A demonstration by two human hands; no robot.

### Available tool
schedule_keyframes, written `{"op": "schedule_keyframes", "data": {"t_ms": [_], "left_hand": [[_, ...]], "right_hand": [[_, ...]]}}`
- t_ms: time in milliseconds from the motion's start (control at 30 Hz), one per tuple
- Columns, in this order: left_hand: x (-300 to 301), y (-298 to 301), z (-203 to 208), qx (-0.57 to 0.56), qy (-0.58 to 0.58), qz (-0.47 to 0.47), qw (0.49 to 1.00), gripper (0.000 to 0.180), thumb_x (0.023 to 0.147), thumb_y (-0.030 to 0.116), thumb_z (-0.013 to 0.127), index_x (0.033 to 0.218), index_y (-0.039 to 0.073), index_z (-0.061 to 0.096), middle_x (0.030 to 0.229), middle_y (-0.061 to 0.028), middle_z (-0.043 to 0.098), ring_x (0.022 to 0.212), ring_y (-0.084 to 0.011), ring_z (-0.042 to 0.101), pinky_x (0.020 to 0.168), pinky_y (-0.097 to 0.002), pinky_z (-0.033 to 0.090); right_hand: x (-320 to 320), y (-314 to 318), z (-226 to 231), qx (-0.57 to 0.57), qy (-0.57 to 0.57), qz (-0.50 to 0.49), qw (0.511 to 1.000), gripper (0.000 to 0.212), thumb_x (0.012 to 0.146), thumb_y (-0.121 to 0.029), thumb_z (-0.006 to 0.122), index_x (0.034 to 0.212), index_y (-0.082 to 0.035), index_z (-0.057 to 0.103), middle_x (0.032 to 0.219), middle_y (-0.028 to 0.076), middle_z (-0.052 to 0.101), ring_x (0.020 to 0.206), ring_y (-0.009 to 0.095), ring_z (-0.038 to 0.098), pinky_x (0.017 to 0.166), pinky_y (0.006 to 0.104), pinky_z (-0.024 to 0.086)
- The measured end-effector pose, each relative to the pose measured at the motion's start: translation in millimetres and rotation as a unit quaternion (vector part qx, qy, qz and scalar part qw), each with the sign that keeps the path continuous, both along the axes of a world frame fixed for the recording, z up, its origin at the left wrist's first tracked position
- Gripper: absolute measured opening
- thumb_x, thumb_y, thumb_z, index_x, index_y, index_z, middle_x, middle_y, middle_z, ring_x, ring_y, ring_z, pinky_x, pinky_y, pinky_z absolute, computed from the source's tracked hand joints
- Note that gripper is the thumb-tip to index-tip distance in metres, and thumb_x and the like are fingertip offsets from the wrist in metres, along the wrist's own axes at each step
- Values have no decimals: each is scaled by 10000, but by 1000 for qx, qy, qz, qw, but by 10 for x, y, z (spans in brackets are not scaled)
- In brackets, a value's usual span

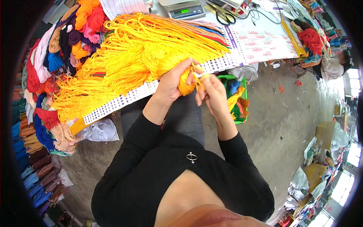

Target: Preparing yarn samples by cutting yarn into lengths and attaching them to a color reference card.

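Observation:
A thick bundle of yellow thread (pixel 166 65) is gripped in my left hand (pixel 172 77) at the table's near edge. My right hand (pixel 213 90), just to its right, has its fingers pinched on yellow strands that run to the bundle. Under and behind the bundle, a wide spread of long yellow threads (pixel 128 56) fans across the table. Strands of red, blue, green and pink show at its far right end, beside a white card with rows of dark dots (pixel 119 104).
A digital scale (pixel 185 12) and black scissors (pixel 222 16) lie at the back. Coloured yarn skeins (pixel 41 66) are heaped at left. Below the table's right side stands a green basket (pixel 245 85) of yarn. Printed white sheets (pixel 268 43) cover the right side; another person (pixel 332 67) is beyond.

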State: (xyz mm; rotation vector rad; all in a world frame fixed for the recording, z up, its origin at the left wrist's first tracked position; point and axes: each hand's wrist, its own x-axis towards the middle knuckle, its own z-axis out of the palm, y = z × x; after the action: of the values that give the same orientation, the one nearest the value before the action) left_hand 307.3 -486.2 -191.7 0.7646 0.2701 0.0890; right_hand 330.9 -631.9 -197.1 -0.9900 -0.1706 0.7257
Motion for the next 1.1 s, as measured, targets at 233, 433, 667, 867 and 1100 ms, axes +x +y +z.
{"op": "schedule_keyframes", "data": {"t_ms": [233,433,667,867,1100], "left_hand": [[-29,74,-81,-19,-41,-39,998,240,916,224,500,930,-2,580,767,-100,623,509,-105,502,545,-233,434],[-5,-95,47,-35,6,-13,999,269,924,217,482,977,-20,599,861,-89,619,623,-152,563,628,-277,475],[-57,-57,-12,34,-39,-79,996,283,927,227,462,1006,-8,597,1086,-129,586,845,-171,570,685,-274,480],[-40,-8,-28,-26,-21,-56,998,271,925,213,467,993,-16,595,1058,-124,593,855,-164,573,717,-275,487],[-51,-10,-14,-22,-28,-103,994,263,924,204,468,988,-17,596,1021,-112,603,876,-160,571,732,-278,484]], "right_hand": [[142,-82,-42,178,46,-138,973,195,928,-187,481,855,-15,536,631,57,523,525,138,488,505,238,396],[99,41,-2,-92,-140,-121,978,143,882,-123,566,864,11,612,712,29,567,569,68,524,548,191,410],[34,154,-78,-53,-169,-105,978,104,884,-90,560,870,12,554,787,32,550,600,70,546,551,184,426],[41,108,-57,-39,-151,-105,982,163,919,-164,518,897,-3,513,813,47,593,655,88,589,579,182,420],[44,110,-87,-62,-182,-83,978,193,927,-191,506,924,1,515,809,40,589,649,92,576,616,198,426]]}}
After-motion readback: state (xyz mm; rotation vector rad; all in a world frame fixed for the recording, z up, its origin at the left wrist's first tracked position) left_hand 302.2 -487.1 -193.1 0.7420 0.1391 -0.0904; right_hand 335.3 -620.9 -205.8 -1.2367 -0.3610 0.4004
